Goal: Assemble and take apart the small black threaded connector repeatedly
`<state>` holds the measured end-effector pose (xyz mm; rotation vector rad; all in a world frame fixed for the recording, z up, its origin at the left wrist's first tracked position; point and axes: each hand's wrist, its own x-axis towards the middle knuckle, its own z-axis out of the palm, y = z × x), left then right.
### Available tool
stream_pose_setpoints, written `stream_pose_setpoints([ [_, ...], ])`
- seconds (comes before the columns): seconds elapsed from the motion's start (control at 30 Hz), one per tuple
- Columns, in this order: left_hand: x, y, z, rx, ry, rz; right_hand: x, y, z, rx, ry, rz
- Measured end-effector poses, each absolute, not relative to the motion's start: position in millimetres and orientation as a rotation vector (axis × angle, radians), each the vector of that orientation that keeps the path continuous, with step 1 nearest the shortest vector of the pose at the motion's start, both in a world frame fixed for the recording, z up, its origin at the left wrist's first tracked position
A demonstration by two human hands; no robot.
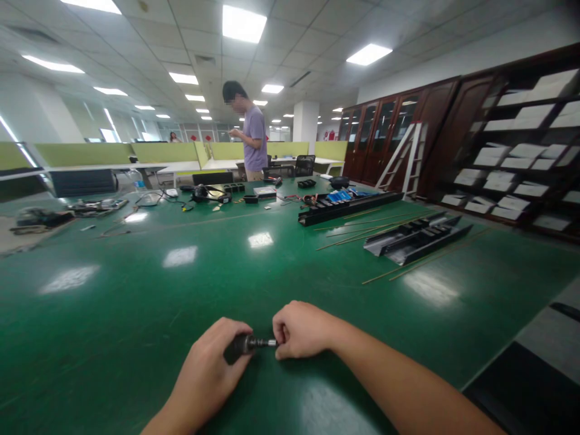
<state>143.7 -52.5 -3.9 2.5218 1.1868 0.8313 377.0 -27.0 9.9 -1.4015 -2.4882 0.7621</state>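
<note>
Left fingers (241, 328) grip dark tool (248, 344) | right fingers (281, 349) apparently pinch its tip (272, 342)

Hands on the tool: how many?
2. Left hand wraps the dark body of the tool; right hand has its fingers at the metal tip. Both are in plain view; part of the tool is hidden in the left grip.

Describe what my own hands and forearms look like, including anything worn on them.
Your left hand and right hand are bare, with no gloves. No sleeve shows on the visible part of the left forearm or the right forearm. I see no watch, bracelet or ring, though some fingers are partly hidden.
</note>
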Motion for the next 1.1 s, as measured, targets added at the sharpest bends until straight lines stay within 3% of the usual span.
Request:
stream_pose_setpoints([
  [0.4,148,-51,-7,1.901,1.116,0.944,375,-27,3,-1.173,-2.493,0.838],
  [0.63,155,-54,-1,1.585,1.023,0.741,374,-28,4,-1.155,-2.526,0.782],
  [0.9,158,-56,-8,1.521,0.939,0.764,373,-27,-2,-1.117,-2.472,0.75],
  [1.1,152,-54,-7,1.73,1.125,0.877,370,-27,-5,-1.105,-2.413,0.759],
])
